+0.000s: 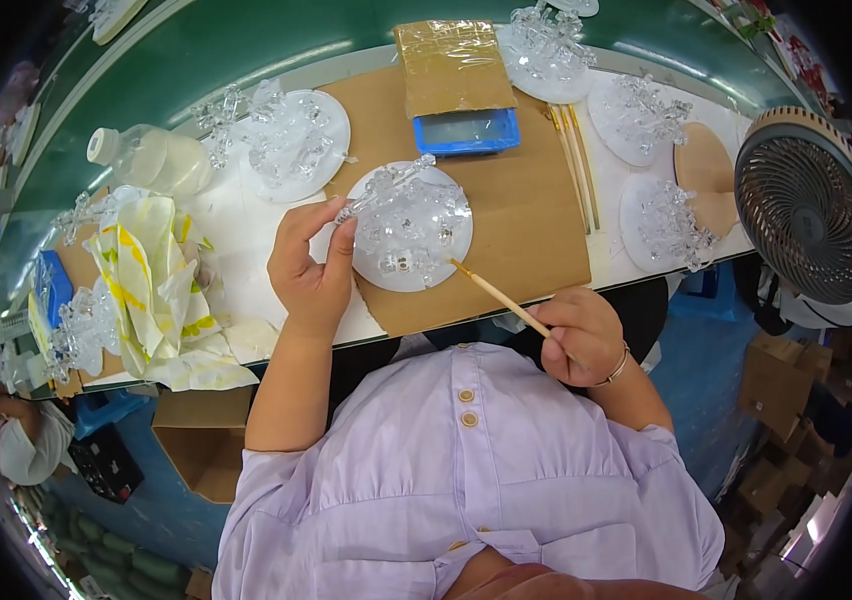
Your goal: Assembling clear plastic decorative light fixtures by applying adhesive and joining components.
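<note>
Between thumb and fingertips, my left hand (313, 265) pinches the end of a slender clear plastic piece (396, 180). That piece tilts over a round white disc (371, 272), which carries several small clear parts. My right hand (583, 335) is closed around a thin wooden-handled paintbrush (499, 295). The brush tip meets or hovers at the disc's right lower edge; I cannot tell which. Under the disc lies a brown cardboard sheet (526, 240). Just beyond it stands a shallow blue tray (466, 133), partly covered by a taped cardboard flap (454, 65).
More white discs (331, 115) loaded with clear parts stand around the table. Spare brushes (574, 165) lie on the cardboard's right. A fan (806, 210) stands at the right edge. On the left are a capped bottle (156, 160) and crumpled patterned wrapping (151, 280).
</note>
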A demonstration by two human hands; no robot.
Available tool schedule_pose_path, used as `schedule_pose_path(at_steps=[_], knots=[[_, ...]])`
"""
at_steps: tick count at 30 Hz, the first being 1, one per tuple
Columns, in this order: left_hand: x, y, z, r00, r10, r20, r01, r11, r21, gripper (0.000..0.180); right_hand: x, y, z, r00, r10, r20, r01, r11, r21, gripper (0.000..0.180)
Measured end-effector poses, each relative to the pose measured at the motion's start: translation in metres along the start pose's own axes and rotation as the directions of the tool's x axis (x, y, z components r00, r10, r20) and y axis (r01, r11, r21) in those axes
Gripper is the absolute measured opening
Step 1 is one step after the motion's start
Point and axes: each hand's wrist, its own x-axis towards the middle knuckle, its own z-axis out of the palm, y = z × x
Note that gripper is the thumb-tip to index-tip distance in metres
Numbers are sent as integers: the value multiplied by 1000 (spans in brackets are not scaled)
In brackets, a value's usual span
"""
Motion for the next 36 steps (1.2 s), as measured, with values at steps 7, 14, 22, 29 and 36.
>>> schedule_pose_path(at_steps=[7, 14, 22, 29, 36], knots=[[-1, -3, 1, 1000, -2, 4, 2, 1000, -23, 20, 0, 7, 8, 971, -235, 46, 237, 971, -30, 19], [0, -3, 0, 1000, -12, 15, 12, 1000, -17, 20, 5, 12, 19, 949, -314, 12, 314, 947, -62, 21], [-1, -4, -1, 1000, -3, 19, 3, 1000, -25, 21, 19, 10, 26, 949, -314, 19, 314, 942, -115, 20], [1, 0, -1, 1000, 17, 24, -18, 1000, 8, 22, 43, -2, 27, 966, -249, 70, 258, 950, -178, 21], [4, 1, -2, 999, 51, 18, -52, 998, 40, 22, 83, -10, 25, 992, -75, 100, 93, 977, -189, 16]])
